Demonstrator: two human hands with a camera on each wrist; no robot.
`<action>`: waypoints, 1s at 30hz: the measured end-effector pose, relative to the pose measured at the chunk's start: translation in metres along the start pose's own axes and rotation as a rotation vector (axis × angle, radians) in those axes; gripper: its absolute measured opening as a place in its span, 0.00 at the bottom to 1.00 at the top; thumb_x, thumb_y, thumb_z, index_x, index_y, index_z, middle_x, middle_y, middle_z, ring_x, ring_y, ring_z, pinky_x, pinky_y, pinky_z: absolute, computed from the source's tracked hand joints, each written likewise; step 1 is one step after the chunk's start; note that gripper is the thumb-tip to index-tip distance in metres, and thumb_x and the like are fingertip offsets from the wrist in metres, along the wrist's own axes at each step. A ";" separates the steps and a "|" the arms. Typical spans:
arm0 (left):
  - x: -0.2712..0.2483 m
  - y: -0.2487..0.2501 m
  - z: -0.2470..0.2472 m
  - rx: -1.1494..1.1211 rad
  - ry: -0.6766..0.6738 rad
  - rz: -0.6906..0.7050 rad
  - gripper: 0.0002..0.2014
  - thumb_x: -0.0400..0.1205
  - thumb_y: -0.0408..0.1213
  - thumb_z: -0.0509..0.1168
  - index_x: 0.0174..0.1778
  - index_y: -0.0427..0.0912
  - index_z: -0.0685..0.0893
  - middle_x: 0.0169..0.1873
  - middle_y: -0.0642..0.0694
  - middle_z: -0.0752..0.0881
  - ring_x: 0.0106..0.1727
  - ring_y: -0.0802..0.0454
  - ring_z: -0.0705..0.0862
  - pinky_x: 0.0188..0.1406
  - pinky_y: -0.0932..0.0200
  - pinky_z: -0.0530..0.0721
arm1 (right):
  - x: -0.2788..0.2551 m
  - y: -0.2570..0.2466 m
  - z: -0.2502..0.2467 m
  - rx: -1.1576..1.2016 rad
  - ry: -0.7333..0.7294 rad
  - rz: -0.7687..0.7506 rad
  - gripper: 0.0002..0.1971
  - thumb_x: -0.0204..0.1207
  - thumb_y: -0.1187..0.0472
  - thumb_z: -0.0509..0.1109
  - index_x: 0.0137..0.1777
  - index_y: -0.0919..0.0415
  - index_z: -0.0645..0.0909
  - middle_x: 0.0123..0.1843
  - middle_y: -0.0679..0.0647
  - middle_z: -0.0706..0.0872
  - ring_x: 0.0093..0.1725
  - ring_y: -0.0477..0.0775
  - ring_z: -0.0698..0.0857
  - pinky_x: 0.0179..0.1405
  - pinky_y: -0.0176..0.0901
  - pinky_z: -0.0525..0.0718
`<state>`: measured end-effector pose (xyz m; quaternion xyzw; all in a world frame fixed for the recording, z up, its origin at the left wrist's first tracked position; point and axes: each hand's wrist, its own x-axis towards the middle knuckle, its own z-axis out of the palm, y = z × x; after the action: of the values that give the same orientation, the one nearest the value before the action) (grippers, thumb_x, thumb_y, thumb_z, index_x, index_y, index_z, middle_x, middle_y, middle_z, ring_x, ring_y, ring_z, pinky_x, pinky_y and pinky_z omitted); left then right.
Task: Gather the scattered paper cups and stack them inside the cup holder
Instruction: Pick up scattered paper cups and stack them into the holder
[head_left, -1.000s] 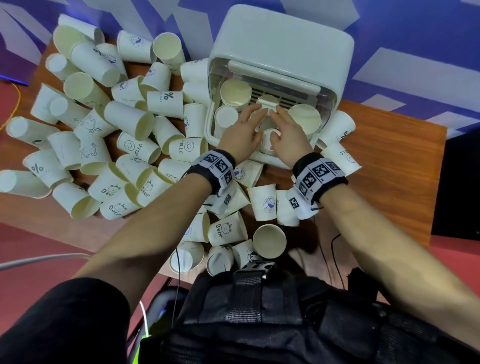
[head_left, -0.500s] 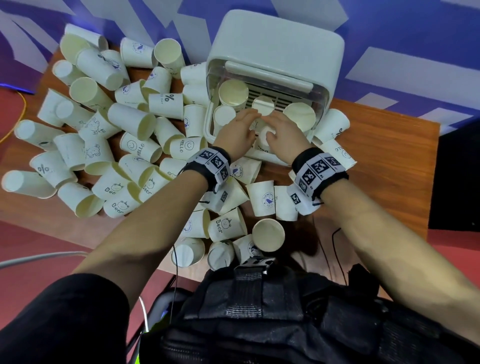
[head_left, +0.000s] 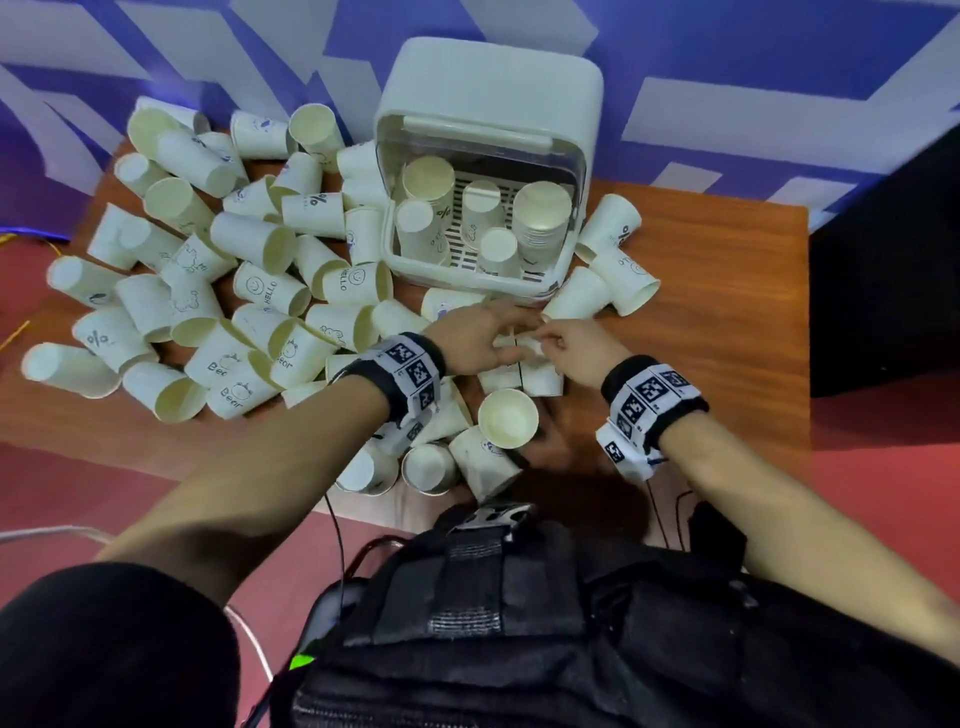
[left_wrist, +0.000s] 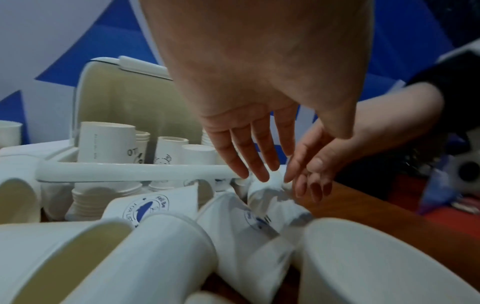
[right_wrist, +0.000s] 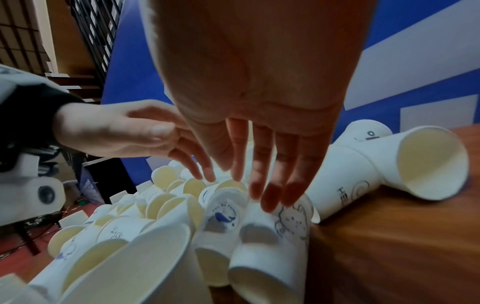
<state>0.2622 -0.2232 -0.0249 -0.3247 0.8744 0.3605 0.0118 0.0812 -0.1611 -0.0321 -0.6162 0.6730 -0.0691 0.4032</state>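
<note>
The white cup holder (head_left: 467, 280) stands open at the back of the table, with a tall stack of cups (head_left: 543, 218) and several upside-down cups inside. In front of it my left hand (head_left: 483, 338) and right hand (head_left: 566, 348) meet over two upside-down paper cups (head_left: 500, 375) standing side by side. In the left wrist view my left hand (left_wrist: 259, 162) has straight fingers whose tips touch a cup (left_wrist: 265, 191) below the holder's rim (left_wrist: 130, 170). In the right wrist view my right hand (right_wrist: 265, 185) lays straight fingers on a cat-print cup (right_wrist: 293, 218) beside a whale-print cup (right_wrist: 223, 214).
Many loose cups (head_left: 208, 291) lie piled across the left half of the wooden table (head_left: 727, 338). A few more cups (head_left: 618, 260) lie right of the holder. One upright cup (head_left: 508, 418) stands near the front edge. A black block (head_left: 883, 260) is at the far right.
Both hands have drawn back out of the holder toward me and come down on the cups in front of it. The cup they were on stays inside the holder.
</note>
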 end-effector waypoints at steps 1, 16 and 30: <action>-0.004 0.004 0.006 0.038 -0.052 0.007 0.25 0.81 0.54 0.65 0.73 0.47 0.76 0.68 0.48 0.78 0.60 0.59 0.77 0.62 0.65 0.73 | -0.005 0.002 0.003 -0.027 -0.045 0.005 0.17 0.83 0.63 0.58 0.69 0.59 0.79 0.65 0.61 0.83 0.63 0.57 0.81 0.54 0.37 0.73; -0.032 0.007 0.067 0.335 -0.354 -0.064 0.47 0.71 0.59 0.73 0.81 0.45 0.58 0.72 0.44 0.70 0.65 0.40 0.78 0.62 0.45 0.78 | -0.043 0.021 0.042 0.089 -0.128 0.054 0.18 0.80 0.52 0.67 0.65 0.59 0.81 0.50 0.53 0.85 0.54 0.52 0.83 0.51 0.35 0.73; -0.006 0.018 0.013 -0.272 0.030 -0.247 0.29 0.77 0.49 0.73 0.71 0.45 0.73 0.59 0.53 0.77 0.55 0.59 0.78 0.50 0.73 0.73 | -0.033 0.022 -0.004 0.261 0.087 0.045 0.27 0.83 0.43 0.56 0.53 0.69 0.83 0.49 0.64 0.88 0.49 0.61 0.86 0.56 0.58 0.82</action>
<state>0.2541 -0.2021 -0.0219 -0.4333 0.7711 0.4665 -0.0011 0.0591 -0.1281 -0.0271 -0.5397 0.6888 -0.1735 0.4519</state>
